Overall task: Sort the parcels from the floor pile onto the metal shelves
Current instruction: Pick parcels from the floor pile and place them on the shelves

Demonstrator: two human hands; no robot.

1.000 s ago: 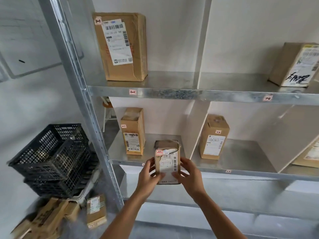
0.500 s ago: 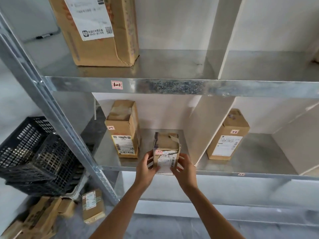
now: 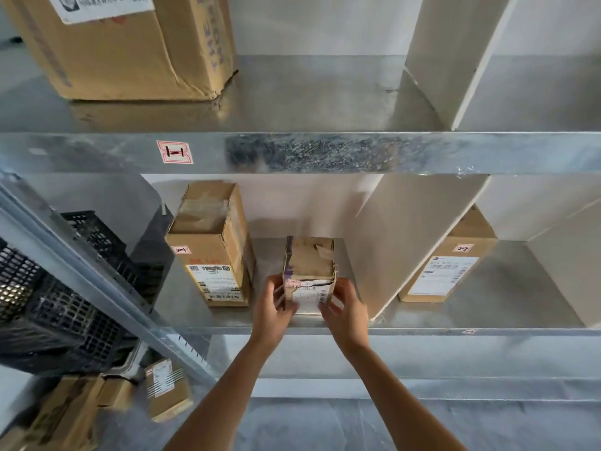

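Observation:
A small worn cardboard parcel (image 3: 309, 271) with a torn white label stands on the middle metal shelf (image 3: 422, 330), in its left compartment near the front edge. My left hand (image 3: 271, 312) holds its left side and my right hand (image 3: 344, 312) holds its right front corner. A taller parcel (image 3: 211, 249) stands just left of it, apart from it. The floor pile of parcels (image 3: 81, 408) lies at the bottom left beside the shelf's post.
A white divider (image 3: 390, 239) rises right of the small parcel, with another labelled parcel (image 3: 448, 271) beyond it. A large box (image 3: 130, 50) sits on the top shelf (image 3: 325, 153). Black plastic crates (image 3: 48, 304) are stacked left of the slanted post (image 3: 97, 281).
Both hands carried the small parcel forward from in front of the shelf and set it down on the middle shelf. The view has moved closer to the shelves.

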